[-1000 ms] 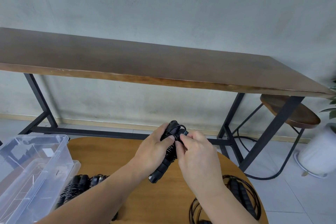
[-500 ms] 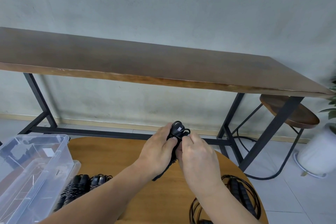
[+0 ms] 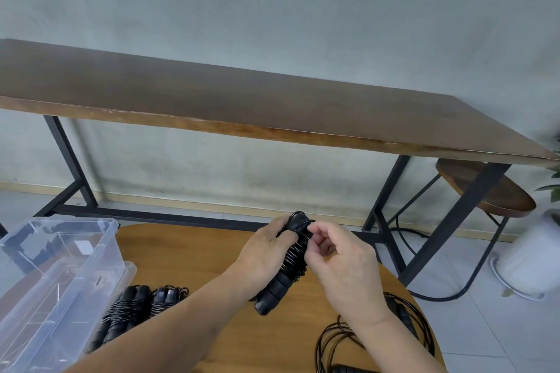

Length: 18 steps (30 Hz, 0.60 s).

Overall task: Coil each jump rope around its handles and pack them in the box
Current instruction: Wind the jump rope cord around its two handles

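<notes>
My left hand point(image 3: 263, 254) grips a black jump rope bundle point(image 3: 281, 277), its two handles side by side with cord wound round them, tilted above the round wooden table point(image 3: 194, 254). My right hand point(image 3: 339, 257) pinches the cord at the bundle's upper end. Two coiled black jump ropes point(image 3: 133, 309) lie on the table next to the clear plastic box point(image 3: 57, 269) at the left. A loose uncoiled jump rope point(image 3: 342, 339) lies at the table's right front, partly hidden by my right forearm.
A long dark wooden bench table point(image 3: 242, 106) with black metal legs stands behind against the wall. A round stool point(image 3: 485, 191) and a white plant pot point(image 3: 530, 263) stand on the tiled floor at the right. The box's clear lid point(image 3: 60, 321) leans against its near side.
The bundle has tilted so more of its wound length shows below my left hand. My right hand has shifted slightly right and now pinches the cord at the top end.
</notes>
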### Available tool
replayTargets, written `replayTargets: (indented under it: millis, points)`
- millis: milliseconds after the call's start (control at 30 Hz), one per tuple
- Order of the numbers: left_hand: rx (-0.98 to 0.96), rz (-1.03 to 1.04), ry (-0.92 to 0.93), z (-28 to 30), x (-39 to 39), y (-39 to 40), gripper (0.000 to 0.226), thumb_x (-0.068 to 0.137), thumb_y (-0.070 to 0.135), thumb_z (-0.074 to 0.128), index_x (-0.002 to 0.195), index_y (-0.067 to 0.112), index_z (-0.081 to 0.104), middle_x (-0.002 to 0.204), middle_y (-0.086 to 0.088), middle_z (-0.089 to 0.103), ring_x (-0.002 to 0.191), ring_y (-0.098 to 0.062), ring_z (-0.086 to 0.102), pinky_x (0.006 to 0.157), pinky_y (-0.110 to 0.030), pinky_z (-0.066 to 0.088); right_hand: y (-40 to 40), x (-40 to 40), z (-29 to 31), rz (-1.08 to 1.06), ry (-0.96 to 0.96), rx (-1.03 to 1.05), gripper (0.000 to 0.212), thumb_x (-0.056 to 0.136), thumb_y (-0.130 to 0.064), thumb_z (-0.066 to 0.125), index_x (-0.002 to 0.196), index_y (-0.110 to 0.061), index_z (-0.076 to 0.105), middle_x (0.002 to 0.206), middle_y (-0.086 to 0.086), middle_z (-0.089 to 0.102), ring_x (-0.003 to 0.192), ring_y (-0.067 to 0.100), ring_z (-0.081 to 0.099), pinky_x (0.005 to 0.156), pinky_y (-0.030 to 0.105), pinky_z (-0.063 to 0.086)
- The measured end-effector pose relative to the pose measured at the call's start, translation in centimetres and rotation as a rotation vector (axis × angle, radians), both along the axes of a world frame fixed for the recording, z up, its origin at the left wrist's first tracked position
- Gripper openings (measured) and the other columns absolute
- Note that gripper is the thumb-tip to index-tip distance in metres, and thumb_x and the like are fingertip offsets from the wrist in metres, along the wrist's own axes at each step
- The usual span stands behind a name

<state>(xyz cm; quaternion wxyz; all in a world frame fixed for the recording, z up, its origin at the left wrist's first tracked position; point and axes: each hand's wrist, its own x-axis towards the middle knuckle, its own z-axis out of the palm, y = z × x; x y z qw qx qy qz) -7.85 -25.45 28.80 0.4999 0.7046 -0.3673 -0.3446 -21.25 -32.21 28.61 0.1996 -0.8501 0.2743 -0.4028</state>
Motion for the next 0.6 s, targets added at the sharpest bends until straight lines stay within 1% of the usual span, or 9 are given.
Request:
replayTargets:
  millis: [100, 133, 200, 267, 367, 400, 467, 533, 600]
  points:
    - [-0.021, 0.017, 0.151, 0.0, -0.2, 0.0, 0.027, 0.084, 0.03, 0.053, 0.107, 0.028, 0.068, 0.09, -0.004, 0.07, 0.081, -0.022, 0.065, 0.082, -0.046, 0.054, 0.4, 0.1, 0.1, -0.016, -0.053, 0.085, 0.024, 0.081, -0.009, 0.074, 0.098, -0.026, 0.07, 0.079, -0.02, 0.064, 0.081, 0.002, 0.061, 0.07, 0.01, 0.047]
    - [-0.034, 0.032, 0.211, 0.0, -0.2, 0.0, 0.028, 0.082, 0.03, 0.054, 0.105, 0.025, 0.069, 0.09, -0.006, 0.07, 0.079, -0.023, 0.065, 0.082, -0.048, 0.055, 0.4, 0.1, 0.2, -0.011, -0.061, 0.103, 0.023, 0.082, -0.01, 0.074, 0.098, -0.025, 0.07, 0.08, -0.021, 0.065, 0.082, 0.001, 0.062, 0.071, 0.009, 0.047]
    - [-0.048, 0.054, 0.293, -0.1, -0.2, 0.0, 0.024, 0.088, 0.021, 0.054, 0.106, 0.022, 0.07, 0.091, -0.01, 0.07, 0.077, -0.024, 0.066, 0.076, -0.046, 0.057, 0.4, -0.2, 0.2, 0.006, -0.062, 0.135, 0.024, 0.082, -0.009, 0.074, 0.1, -0.025, 0.07, 0.083, -0.021, 0.066, 0.084, 0.0, 0.063, 0.073, 0.007, 0.046]
    - [-0.06, 0.064, 0.344, -0.3, -0.3, 0.1, 0.023, 0.092, 0.014, 0.053, 0.106, 0.021, 0.071, 0.091, -0.012, 0.071, 0.076, -0.025, 0.067, 0.073, -0.044, 0.057, 0.5, -0.7, 0.2, 0.026, -0.044, 0.179, 0.03, 0.08, -0.008, 0.074, 0.101, -0.029, 0.069, 0.087, -0.021, 0.067, 0.088, 0.001, 0.063, 0.076, 0.006, 0.046]
    - [-0.069, 0.062, 0.363, -0.2, -0.3, 0.0, 0.022, 0.091, 0.011, 0.054, 0.103, 0.019, 0.071, 0.09, -0.012, 0.071, 0.075, -0.026, 0.066, 0.071, -0.044, 0.057, 0.6, -1.1, 0.2, 0.02, -0.049, 0.266, 0.04, 0.079, -0.009, 0.074, 0.099, -0.041, 0.063, 0.092, -0.021, 0.066, 0.093, 0.0, 0.063, 0.08, 0.009, 0.047]
    - [-0.071, 0.064, 0.37, -0.1, -0.4, 0.0, 0.022, 0.091, 0.011, 0.054, 0.103, 0.018, 0.071, 0.089, -0.013, 0.07, 0.075, -0.027, 0.066, 0.071, -0.044, 0.057, 0.6, -1.1, 0.2, 0.01, -0.085, 0.305, 0.039, 0.079, -0.009, 0.075, 0.098, -0.041, 0.062, 0.092, -0.021, 0.067, 0.093, 0.0, 0.064, 0.081, 0.01, 0.048]
    - [-0.086, 0.065, 0.39, 0.3, -0.5, -0.2, 0.021, 0.089, 0.015, 0.055, 0.102, 0.019, 0.071, 0.088, -0.014, 0.069, 0.075, -0.03, 0.065, 0.072, -0.048, 0.057, 0.7, -1.1, 0.1, 0.004, -0.186, 0.382, 0.036, 0.079, -0.008, 0.078, 0.098, -0.036, 0.065, 0.089, -0.018, 0.069, 0.09, 0.001, 0.066, 0.079, 0.009, 0.05]
    - [-0.094, 0.062, 0.379, 0.5, -0.4, -0.3, 0.024, 0.079, 0.025, 0.057, 0.097, 0.023, 0.073, 0.088, -0.013, 0.07, 0.076, -0.03, 0.065, 0.076, -0.051, 0.057, 0.8, -1.1, 0.0, -0.002, -0.219, 0.354, 0.031, 0.079, -0.006, 0.078, 0.1, -0.028, 0.07, 0.089, -0.015, 0.07, 0.089, 0.003, 0.068, 0.078, 0.009, 0.051]
    - [-0.098, 0.049, 0.378, 0.8, -0.5, -0.4, 0.03, 0.071, 0.029, 0.057, 0.096, 0.024, 0.073, 0.089, -0.012, 0.07, 0.077, -0.029, 0.065, 0.078, -0.052, 0.056, 1.0, -1.1, 0.0, -0.013, -0.224, 0.325, 0.03, 0.079, -0.006, 0.078, 0.1, -0.026, 0.071, 0.09, -0.015, 0.07, 0.088, 0.002, 0.068, 0.078, 0.008, 0.051]
